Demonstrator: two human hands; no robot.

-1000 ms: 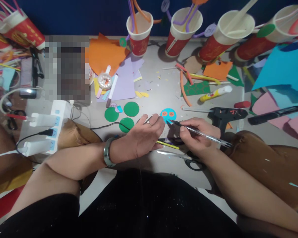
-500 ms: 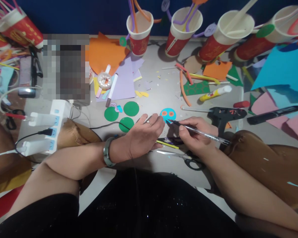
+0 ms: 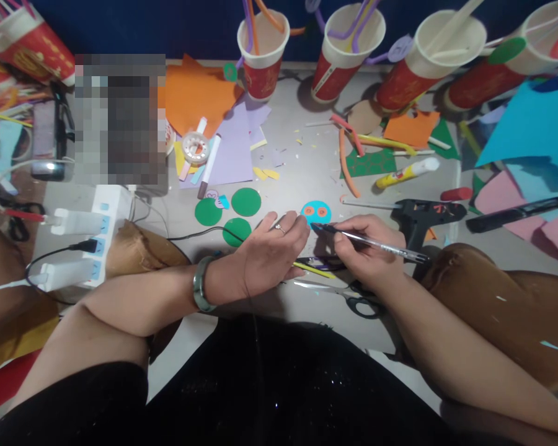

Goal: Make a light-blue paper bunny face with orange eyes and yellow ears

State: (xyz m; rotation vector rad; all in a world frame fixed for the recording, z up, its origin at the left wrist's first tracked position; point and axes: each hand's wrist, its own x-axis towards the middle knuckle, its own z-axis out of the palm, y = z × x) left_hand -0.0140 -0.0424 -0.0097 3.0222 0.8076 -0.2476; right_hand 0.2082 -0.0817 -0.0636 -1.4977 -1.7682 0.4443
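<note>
A small blue paper disc with two orange eye circles lies on the grey table. My right hand grips a clear pen, its tip resting on the disc's lower edge. My left hand lies curled just left of the disc, fingertips touching its edge; a ring and a green bangle show on that arm. A yellow-handled tool and scissors lie under and between the hands.
Three green paper circles lie left of the disc. A black glue gun, glue stick, tape roll, marker, power strip and coloured paper scraps surround it. Red paper cups with straws line the back.
The view has shifted slightly. The pen tip and right hand have crept a little left and up on the blue disc; the left hand has barely moved.
</note>
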